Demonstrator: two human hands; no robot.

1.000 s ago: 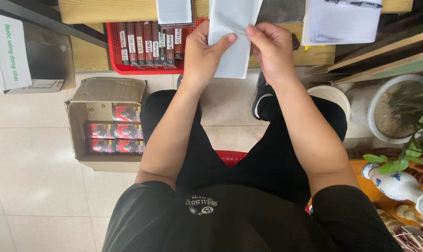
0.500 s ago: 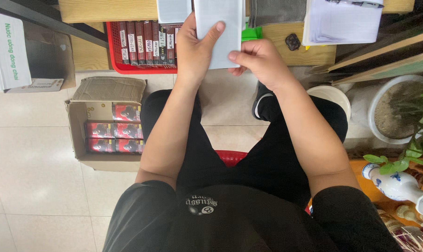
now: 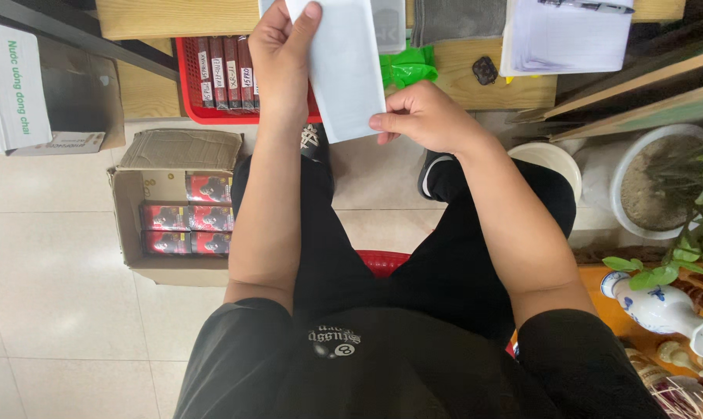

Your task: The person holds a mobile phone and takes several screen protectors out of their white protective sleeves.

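While both hands grip a white sheet point(image 3: 343, 70), left hand point(image 3: 281, 58), right hand point(image 3: 421, 116), red basket point(image 3: 192, 109) behind, cardboard box point(image 3: 126, 202) left.

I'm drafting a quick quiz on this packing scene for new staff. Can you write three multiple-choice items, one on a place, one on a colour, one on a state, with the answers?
1. Where does the open cardboard box stand?
A. on the floor tiles beside the person's left leg
B. on the wooden bench
C. on the person's lap

2. What colour is the basket of upright packs on the bench?
A. blue
B. red
C. white

3. How is the white sheet held?
A. lying flat, untouched
B. by the left hand only
C. by both hands

Answers: 1 A, it stands on the tiles; 2 B, its rim is red; 3 C, the left hand grips the top and the right hand pinches the lower edge.
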